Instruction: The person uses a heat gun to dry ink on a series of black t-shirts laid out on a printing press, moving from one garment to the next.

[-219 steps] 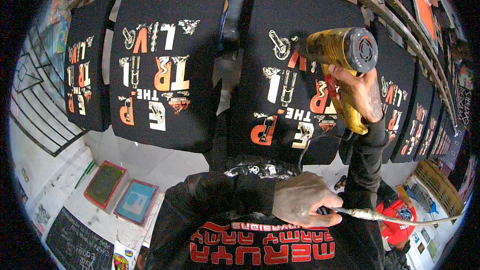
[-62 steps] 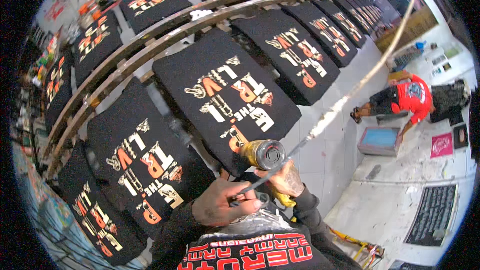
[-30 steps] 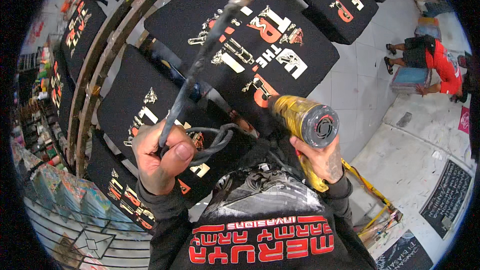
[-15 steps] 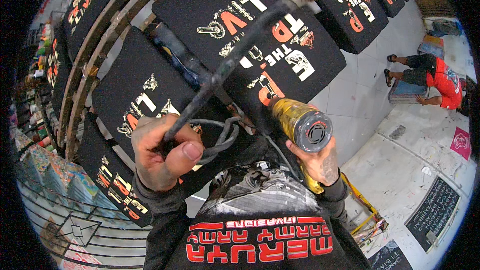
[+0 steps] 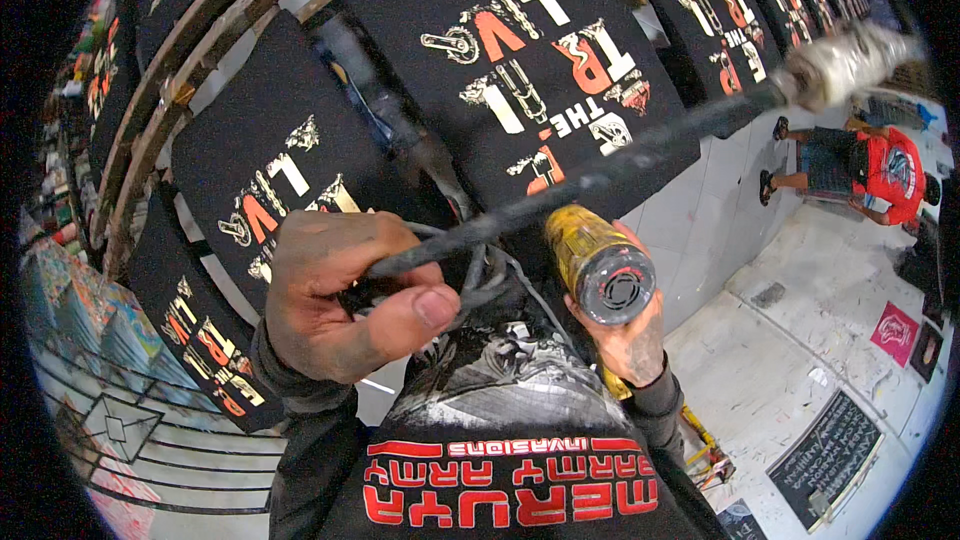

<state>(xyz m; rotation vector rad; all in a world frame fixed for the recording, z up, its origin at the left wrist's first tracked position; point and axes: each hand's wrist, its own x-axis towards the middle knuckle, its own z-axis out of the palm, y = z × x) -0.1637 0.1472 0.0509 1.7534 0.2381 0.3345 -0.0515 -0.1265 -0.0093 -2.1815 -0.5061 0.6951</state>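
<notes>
My left hand [image 5: 345,295] is closed on a dark cable [image 5: 590,182] gathered in loops, one length running up to the right to a pale tape-wrapped section [image 5: 840,70]. My right hand [image 5: 625,340] grips a yellow heat gun [image 5: 585,245] with a dark round rear cap facing up; it is near my body, below the middle printed black T-shirt [image 5: 390,0], and its nozzle is hidden. More black T-shirts with white and orange prints lie on boards to both sides.
Wooden rails [image 5: 178,90] run along the boards at left. A black metal grille [image 5: 130,420] is at lower left. A person in red [image 5: 885,175] bends at the right, over a pale surface [image 5: 740,340] with dark signboards [image 5: 825,455] and a pink square.
Since the oldest frame the heat gun has come down off the shirts toward my body. In the last second the cable has swung rightward and my left hand shifted slightly right.
</notes>
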